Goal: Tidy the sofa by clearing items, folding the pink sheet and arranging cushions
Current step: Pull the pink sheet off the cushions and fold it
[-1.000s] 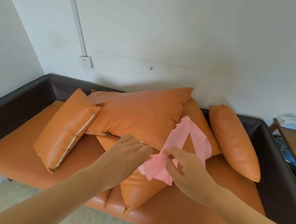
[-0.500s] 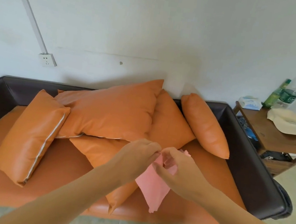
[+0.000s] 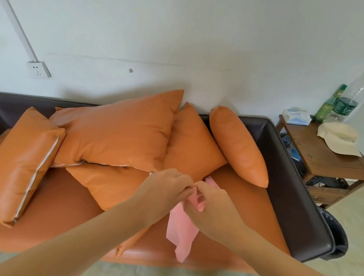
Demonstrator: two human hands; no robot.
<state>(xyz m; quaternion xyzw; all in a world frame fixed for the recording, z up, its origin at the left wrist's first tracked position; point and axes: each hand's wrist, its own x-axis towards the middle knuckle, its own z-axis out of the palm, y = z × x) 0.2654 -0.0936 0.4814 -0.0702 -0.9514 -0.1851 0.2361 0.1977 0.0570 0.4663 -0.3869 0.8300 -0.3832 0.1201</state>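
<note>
A small pink sheet (image 3: 182,229) hangs in front of the orange sofa seat (image 3: 248,207), folded into a narrow strip. My left hand (image 3: 163,190) and my right hand (image 3: 212,206) pinch its top edge side by side, fingertips almost touching. Several orange cushions lie on the sofa: a block-shaped one (image 3: 19,165) at the left, a large one (image 3: 118,133) leaning on the back, one (image 3: 107,186) flat beneath my left hand, one (image 3: 192,146) behind it, and one (image 3: 237,145) against the right arm.
The sofa has a dark brown frame (image 3: 293,178). A wooden side table (image 3: 329,157) at the right carries a cream cap (image 3: 339,137), a tissue pack (image 3: 296,116) and two bottles (image 3: 342,102). A black bin bag (image 3: 336,236) sits by the sofa's right end.
The pink sheet, spread up over the cushions a second ago, now hangs gathered below my hands. My view has swung right and back, showing the side table.
</note>
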